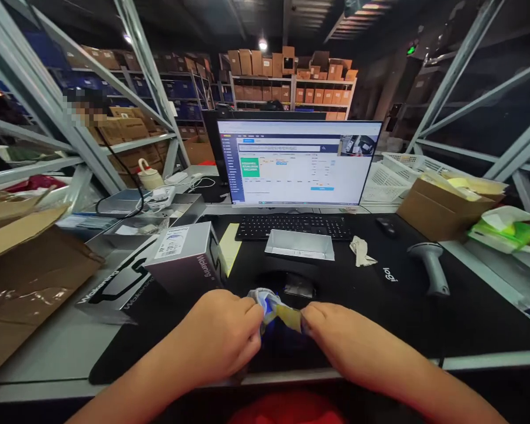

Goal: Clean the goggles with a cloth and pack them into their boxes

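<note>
My left hand (229, 330) is closed around a crumpled grey-blue piece (261, 294) with bright blue inside, whose kind I cannot make out. From it a yellowish strip (289, 318) runs across to my right hand (335, 330), which pinches its end. Both hands are above the front of the black desk mat. Just beyond them lies a small clear packet (299, 287) on a dark object. Farther back is an open silver box tray (299, 245). To the left of my hands stands a silver box (185, 256) with a white label, next to another silver box (119, 294).
A monitor (300, 165) and black keyboard (291, 227) stand at the back. On the right are a crumpled tissue (361, 252), barcode scanner (430, 268), mouse (386, 226) and cardboard box (441, 206). A large open carton (30, 282) fills the left; a person (86, 109) is beyond the frame.
</note>
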Demonstrator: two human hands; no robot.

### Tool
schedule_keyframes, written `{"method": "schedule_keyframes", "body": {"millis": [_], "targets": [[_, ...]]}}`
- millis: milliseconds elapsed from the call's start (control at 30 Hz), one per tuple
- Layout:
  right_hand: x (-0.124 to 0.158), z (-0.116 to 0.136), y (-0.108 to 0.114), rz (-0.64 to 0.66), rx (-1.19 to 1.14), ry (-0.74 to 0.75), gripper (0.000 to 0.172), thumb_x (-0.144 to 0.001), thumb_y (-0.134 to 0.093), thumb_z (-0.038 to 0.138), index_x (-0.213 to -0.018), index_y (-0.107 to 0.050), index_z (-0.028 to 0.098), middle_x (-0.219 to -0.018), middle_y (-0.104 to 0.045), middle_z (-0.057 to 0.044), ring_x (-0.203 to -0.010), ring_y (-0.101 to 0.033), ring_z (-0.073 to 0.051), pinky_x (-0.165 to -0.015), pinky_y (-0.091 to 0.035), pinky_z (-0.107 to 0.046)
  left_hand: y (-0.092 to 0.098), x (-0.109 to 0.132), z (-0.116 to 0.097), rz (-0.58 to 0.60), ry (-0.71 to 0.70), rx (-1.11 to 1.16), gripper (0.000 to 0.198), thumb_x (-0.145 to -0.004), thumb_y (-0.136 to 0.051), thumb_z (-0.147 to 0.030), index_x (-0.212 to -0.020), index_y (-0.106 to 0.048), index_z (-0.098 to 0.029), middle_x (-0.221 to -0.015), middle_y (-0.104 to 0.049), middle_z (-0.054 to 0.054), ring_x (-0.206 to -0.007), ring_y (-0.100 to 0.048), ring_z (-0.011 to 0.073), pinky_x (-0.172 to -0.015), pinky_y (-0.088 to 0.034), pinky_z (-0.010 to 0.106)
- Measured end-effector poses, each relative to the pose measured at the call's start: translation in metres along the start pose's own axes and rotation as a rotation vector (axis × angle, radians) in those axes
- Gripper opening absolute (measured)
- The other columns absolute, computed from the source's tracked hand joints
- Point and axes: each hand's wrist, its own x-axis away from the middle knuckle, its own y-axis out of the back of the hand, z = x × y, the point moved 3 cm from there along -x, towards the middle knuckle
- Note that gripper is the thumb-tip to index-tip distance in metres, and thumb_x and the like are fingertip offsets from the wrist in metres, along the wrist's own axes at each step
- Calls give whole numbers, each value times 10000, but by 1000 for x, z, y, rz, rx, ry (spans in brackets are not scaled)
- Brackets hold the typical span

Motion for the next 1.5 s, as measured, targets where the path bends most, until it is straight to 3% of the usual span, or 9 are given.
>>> {"method": "schedule_keyframes", "body": {"millis": [167,333,400,567,767,1000,1167,1333,1500], "targets": [[-1,-14,0,-74,-398,-112,271,-1027,-367,224,-831,-554,217,-780,-644,-7,-700,-623,-159,-648,-461,-264,-2,3,-14,-10,125,68,200,-840,-486,-183,-651,-458,-242,-541,-566,-28,-422,-536,175,-460,-252,334],[-12,-18,-50,-254,-965,-281,405,-1035,-319,507,-892,-529,191,-757,-649,-21,-609,-693,-156,-538,-469,-235,-2,1,-35,-194,276,-60,255,-880,-419,-177,-641,-473,-248,-482,-526,-24,-358,-517,181,-428,-268,348],[-15,-18,-62,-285,-1029,-292,441,-1023,-306,565,-888,-499,193,-737,-647,-24,-568,-688,-157,-492,-446,-225,-4,-2,-39,-235,300,-100,271,-886,-408,-181,-633,-476,-251,-471,-517,-22,-350,-505,186,-425,-268,353],[-1,-15,-36,-387,-493,-65,283,-1045,-317,303,-878,-520,198,-779,-653,-40,-692,-621,-165,-647,-458,-279,3,-1,-25,-300,351,63,318,-937,-404,-178,-626,-439,-233,-512,-488,-44,-410,-485,124,-455,-310,287],[15,4,-12,-493,42,42,229,-940,-361,50,-836,-501,198,-699,-589,3,-563,-438,-156,-589,-324,-319,16,-5,-20,-325,302,2,330,-938,-408,-189,-615,-462,-225,-520,-478,-39,-419,-469,127,-469,-308,300],[10,-4,-14,-575,-131,-168,198,-977,-421,132,-881,-572,216,-1001,-658,-43,-895,-590,-204,-762,-419,-365,15,-20,-32,-204,243,-123,280,-862,-418,-162,-614,-524,-236,-511,-548,-30,-394,-537,171,-450,-305,335],[9,-1,-26,-722,24,-228,190,-952,-441,116,-861,-579,208,-1467,-480,-102,-1351,-397,-298,-1054,-357,-519,11,-20,-37,-256,320,-99,302,-868,-417,-170,-586,-496,-244,-479,-529,-37,-375,-527,166,-438,-288,330],[6,15,-27,-819,272,-141,165,-943,-464,109,-945,-616,173,-1510,-448,-148,-1424,-326,-321,-1150,-269,-545,9,-20,-31,-361,365,-17,329,-905,-419,-187,-579,-444,-227,-487,-485,-40,-391,-472,125,-455,-287,298],[-2,14,-13,-776,388,13,165,-943,-510,107,-1034,-640,154,-1487,-501,-122,-1436,-333,-269,-1211,-220,-470,3,-17,-25,-411,317,140,328,-927,-421,-154,-606,-386,-216,-512,-428,-49,-430,-410,103,-483,-282,276]]}}
